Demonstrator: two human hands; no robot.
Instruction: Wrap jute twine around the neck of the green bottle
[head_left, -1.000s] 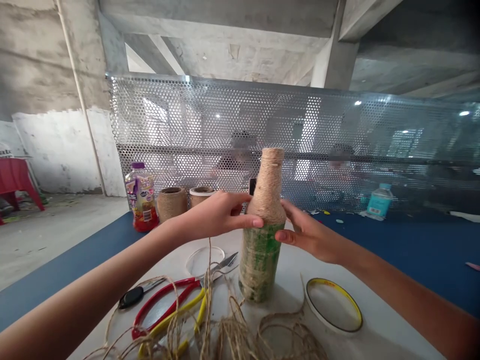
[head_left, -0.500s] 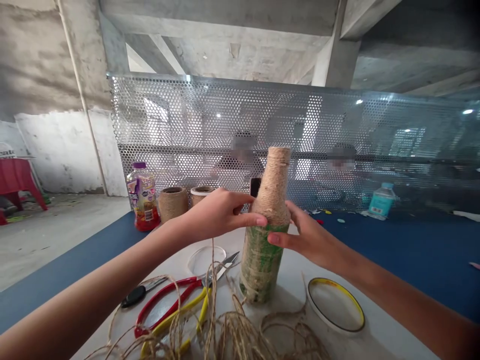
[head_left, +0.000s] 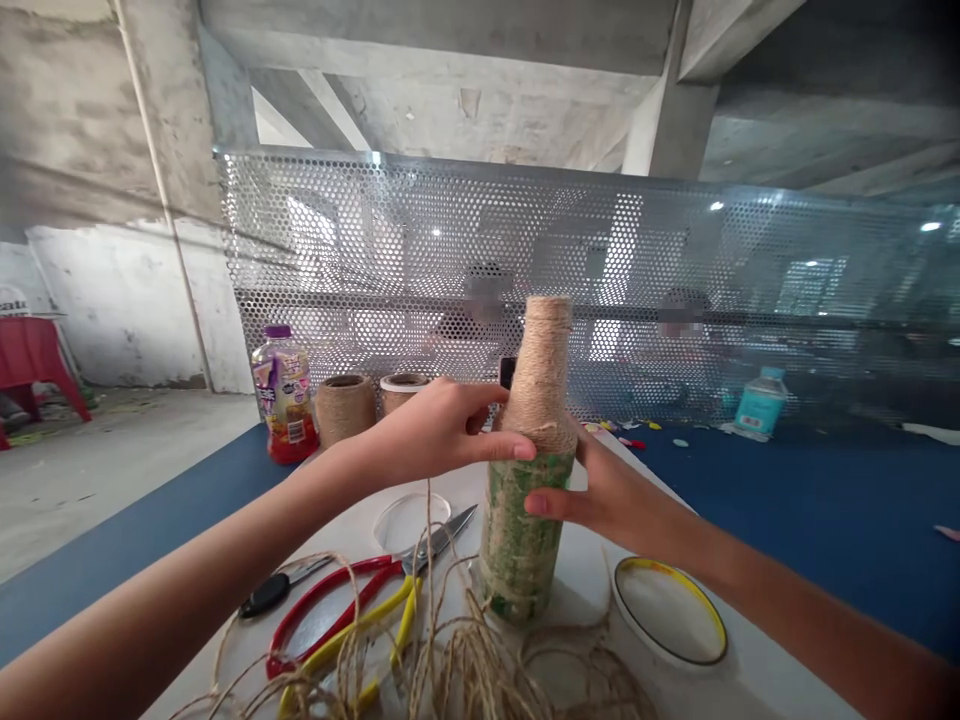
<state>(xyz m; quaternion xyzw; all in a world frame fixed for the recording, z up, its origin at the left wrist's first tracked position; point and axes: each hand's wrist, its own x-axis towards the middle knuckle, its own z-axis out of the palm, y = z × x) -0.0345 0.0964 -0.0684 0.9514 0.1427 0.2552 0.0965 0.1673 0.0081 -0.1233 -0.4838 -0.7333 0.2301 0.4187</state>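
Observation:
A bottle [head_left: 525, 520] stands nearly upright on the white board, its neck and shoulder wound in jute twine [head_left: 546, 370]. Below the winding, green shows through patchy tan tape. My left hand [head_left: 442, 425] grips the shoulder from the left, its thumb pressed at the lower edge of the winding and its other fingertips behind. From the right, my right hand [head_left: 592, 480] clasps the body, thumb across the front and fingers hidden at the back. Loose twine [head_left: 480, 665] lies tangled in front of the bottle.
Left of the bottle lie red-handled scissors [head_left: 330, 610], yellow-handled pliers [head_left: 405, 620] and a black-handled tool [head_left: 266, 594]. A tape ring [head_left: 671, 610] lies at right. Behind stand a drink bottle [head_left: 285, 400], twine-wrapped cylinders [head_left: 346, 412] and a blue-labelled bottle [head_left: 761, 403]. A perforated metal screen [head_left: 375, 230] crosses the back.
The bottle has shifted slightly left, stands straighter and has turned a little, showing more green. My right hand has slid lower on its body; my left hand stays at the shoulder.

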